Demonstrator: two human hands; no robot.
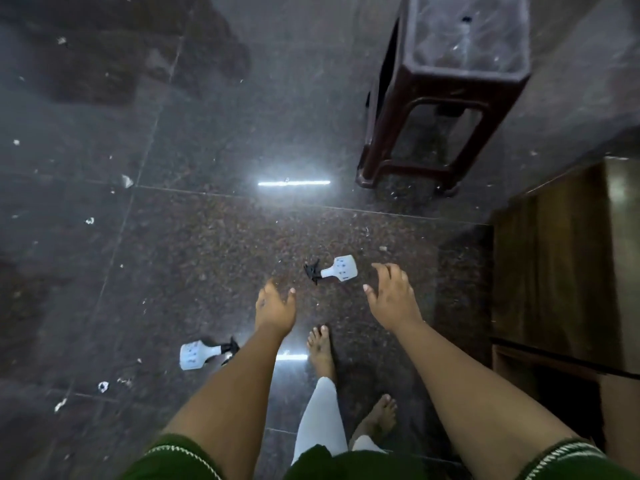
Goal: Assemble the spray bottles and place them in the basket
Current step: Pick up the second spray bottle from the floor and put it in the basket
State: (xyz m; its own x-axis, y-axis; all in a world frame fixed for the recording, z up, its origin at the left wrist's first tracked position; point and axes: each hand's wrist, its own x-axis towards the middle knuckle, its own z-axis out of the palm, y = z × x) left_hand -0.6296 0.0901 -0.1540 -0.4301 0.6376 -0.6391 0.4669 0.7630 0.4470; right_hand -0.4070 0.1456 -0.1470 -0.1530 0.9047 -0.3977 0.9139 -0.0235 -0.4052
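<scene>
Two small white spray bottles with black trigger heads lie on their sides on the dark stone floor. One spray bottle (337, 270) lies just beyond my hands, its head pointing left. The other spray bottle (202, 354) lies at the lower left, partly behind my left forearm, its head pointing right. My left hand (275, 306) hangs above the floor with fingers loosely apart and holds nothing. My right hand (393, 296) is spread open just right of the farther bottle, not touching it. No basket is in view.
A dark red plastic stool (443, 95) stands at the upper right. Wooden furniture (561, 278) fills the right edge. Bits of white litter (126, 181) dot the floor on the left. My bare feet (320, 351) stand below the hands.
</scene>
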